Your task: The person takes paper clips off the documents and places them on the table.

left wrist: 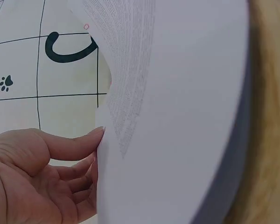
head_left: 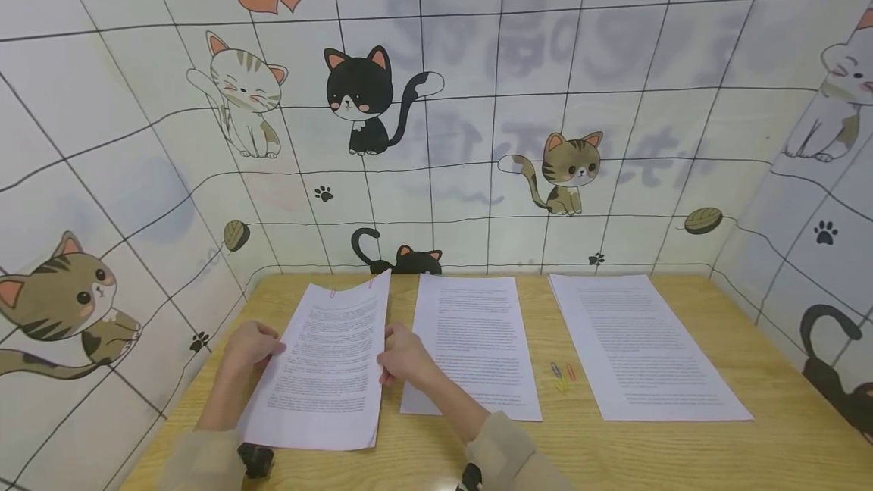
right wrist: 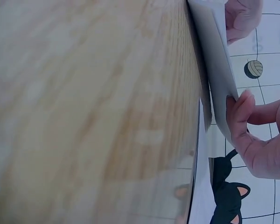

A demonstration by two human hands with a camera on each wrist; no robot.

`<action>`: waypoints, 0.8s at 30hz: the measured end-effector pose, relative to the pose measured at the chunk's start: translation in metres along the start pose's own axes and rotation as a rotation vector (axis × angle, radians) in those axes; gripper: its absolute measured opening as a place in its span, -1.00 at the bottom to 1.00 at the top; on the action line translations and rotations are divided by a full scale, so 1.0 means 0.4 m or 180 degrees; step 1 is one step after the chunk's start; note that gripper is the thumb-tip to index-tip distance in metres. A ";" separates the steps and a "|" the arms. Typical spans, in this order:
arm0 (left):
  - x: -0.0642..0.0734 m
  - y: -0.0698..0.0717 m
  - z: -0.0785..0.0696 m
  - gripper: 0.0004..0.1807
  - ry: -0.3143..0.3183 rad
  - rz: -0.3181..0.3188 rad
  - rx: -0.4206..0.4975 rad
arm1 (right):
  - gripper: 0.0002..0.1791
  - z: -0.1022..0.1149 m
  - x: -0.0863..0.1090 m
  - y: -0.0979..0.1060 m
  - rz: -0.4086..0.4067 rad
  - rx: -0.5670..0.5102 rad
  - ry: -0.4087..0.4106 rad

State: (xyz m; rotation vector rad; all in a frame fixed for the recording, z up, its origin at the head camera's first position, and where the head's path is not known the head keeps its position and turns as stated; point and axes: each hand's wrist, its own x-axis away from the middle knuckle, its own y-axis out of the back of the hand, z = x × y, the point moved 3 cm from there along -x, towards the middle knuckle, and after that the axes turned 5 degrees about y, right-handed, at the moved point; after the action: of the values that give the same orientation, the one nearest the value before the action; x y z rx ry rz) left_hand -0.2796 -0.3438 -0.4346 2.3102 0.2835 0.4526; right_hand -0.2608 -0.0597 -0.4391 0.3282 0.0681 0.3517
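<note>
A stack of printed sheets (head_left: 327,362) at the left of the table is raised and slightly bowed. Two reddish paper clips (head_left: 333,294) sit on its top edge. My left hand (head_left: 252,342) pinches the left edge of these sheets; in the left wrist view the thumb of the left hand (left wrist: 46,172) lies on the front face and the other fingers are behind. On the opposite edge, my right hand (head_left: 408,354) pinches the sheets between thumb and fingers. From the right wrist view, the right hand (right wrist: 261,135) grips the stack's edge above the tabletop.
A second printed stack (head_left: 474,347) lies flat in the middle, just beyond the right hand. Farther right lies a third stack (head_left: 648,347). Between these two are loose paper clips, blue (head_left: 555,370), red (head_left: 571,371) and yellow (head_left: 561,384). Cat-patterned walls (head_left: 464,241) border the wooden table (head_left: 580,445).
</note>
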 end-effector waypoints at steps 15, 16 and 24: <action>0.015 0.003 -0.002 -0.59 -0.0040 0.0192 0.0305 | -0.63 -0.007 0.019 0.055 0.0034 0.0053 0.0273; 0.017 0.004 -0.005 -0.59 -0.0059 0.0198 0.0330 | -0.64 -0.008 0.020 0.058 0.0034 0.0028 0.0290; 0.041 0.003 -0.030 -0.58 -0.0305 0.0330 0.0666 | -0.65 -0.005 0.030 0.084 -0.0081 -0.0146 0.0333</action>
State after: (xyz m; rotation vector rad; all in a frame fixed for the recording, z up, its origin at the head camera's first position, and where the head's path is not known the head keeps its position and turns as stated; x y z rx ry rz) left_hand -0.2696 -0.3315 -0.4218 2.5515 0.1714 0.3771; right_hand -0.2609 -0.0253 -0.4303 0.2633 0.1666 0.3448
